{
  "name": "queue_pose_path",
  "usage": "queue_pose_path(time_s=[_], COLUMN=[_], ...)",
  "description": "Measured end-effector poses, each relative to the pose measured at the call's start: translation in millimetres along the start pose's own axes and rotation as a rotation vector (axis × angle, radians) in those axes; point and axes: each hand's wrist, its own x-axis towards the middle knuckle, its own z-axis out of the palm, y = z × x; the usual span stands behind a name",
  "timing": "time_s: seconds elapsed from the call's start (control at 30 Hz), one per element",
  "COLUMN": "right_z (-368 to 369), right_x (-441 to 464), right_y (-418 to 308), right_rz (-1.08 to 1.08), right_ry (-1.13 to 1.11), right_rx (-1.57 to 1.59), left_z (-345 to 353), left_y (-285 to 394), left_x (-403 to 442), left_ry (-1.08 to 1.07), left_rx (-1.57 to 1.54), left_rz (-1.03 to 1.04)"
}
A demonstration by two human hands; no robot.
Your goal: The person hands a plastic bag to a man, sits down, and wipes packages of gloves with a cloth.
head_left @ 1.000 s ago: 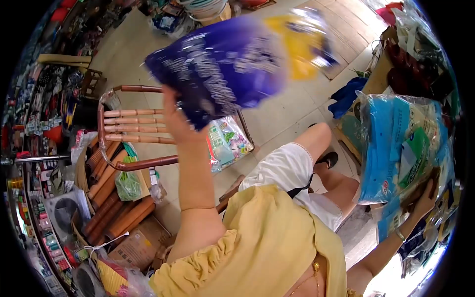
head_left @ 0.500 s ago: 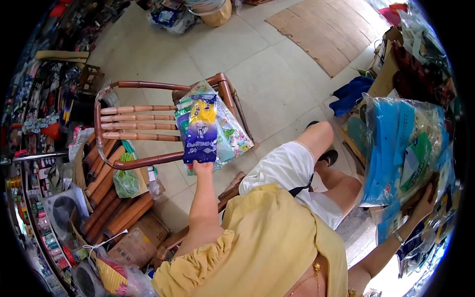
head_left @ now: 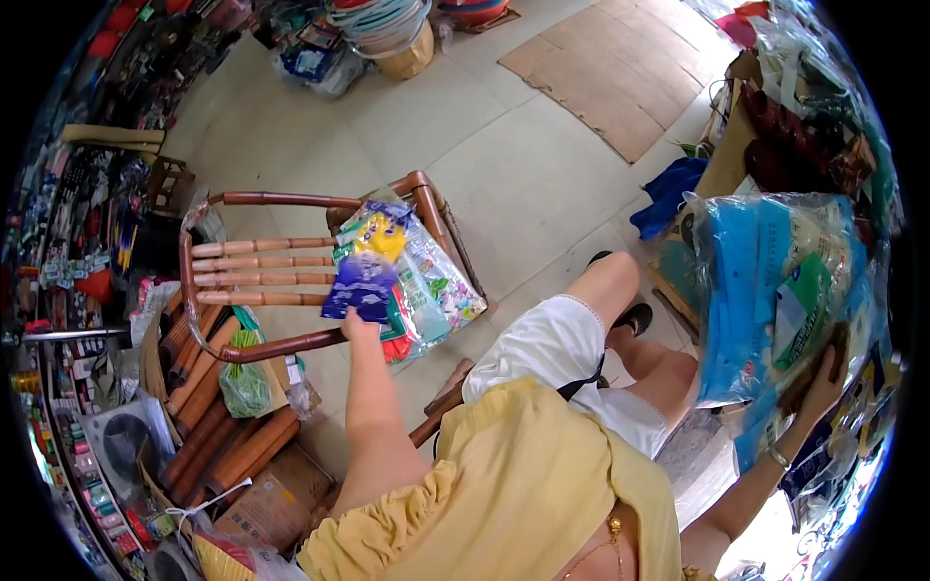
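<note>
My left hand [head_left: 362, 327] pinches the lower end of a blue-and-yellow plastic packet [head_left: 356, 283]. That packet lies over several other flat packets [head_left: 433, 290], one with a flower print, on the seat of a bamboo chair [head_left: 266, 198]. On the right, my right hand [head_left: 825, 385] grips the lower edge of a large clear-wrapped pack with blue contents [head_left: 736, 290]. A green-and-white label [head_left: 806, 300] shows through its wrap. Part of the right hand's fingers is hidden against the pack.
Rolled bamboo mats [head_left: 218, 426] and a bag of green stalks [head_left: 249, 378] stand in a carton at the left. Crowded shelves line the left side. Flat cardboard [head_left: 620, 73] lies on the tiled floor, with a blue cloth [head_left: 668, 198] at the right and a basket [head_left: 402, 60] behind.
My left hand has moved left with the blue-and-yellow packet, which now tilts and uncovers more of the packets beneath. My right hand stays at the blue pack. The view has shifted slightly.
</note>
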Motion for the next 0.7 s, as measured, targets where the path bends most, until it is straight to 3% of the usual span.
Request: queue_pose_path(time_s=[0.1, 0.13, 0.2, 0.33, 0.5, 0.6, 0.7], right_z=[1.8, 0.1, 4.8, -2.8, -3.4, -5.4, -5.1], right_x=[-4.4, -5.3, -10.3, -13.4, -14.1, -15.0, -16.2], right_y=[-3.9, -10.2, -39.6, -76.1, -61.8, -71.7, -74.5], right_rz=[0.082, 0.120, -0.047, -0.079, -0.131, -0.114, -0.122], right_ry=[0.013, 0.003, -0.039, 0.004, 0.085, 0.108, 0.103], right_rx=[-0.026, -0.021, 0.248, 0.093, -0.001, -0.018, -0.045], left_z=[4.7, 54.9, 63.0, 89.2, 136.5, 148.0, 155.4], left_y=[35.6, 46.1, 52.3, 66.9, 136.9, 201.1, 245.3], left_x=[36.7, -31.2, -18.6, 10.0, 21.8, 25.1, 28.6], left_ry=[-0.064, 0.019, -0.034, -0.091, 0.071, 0.430, 0.713], left_rx=[0.041, 0.035, 0.107, 0.362, 1.031, 1.462, 1.676], left_rz=[0.079, -0.003, 0.002, 0.122, 0.702, 1.094, 1.244])
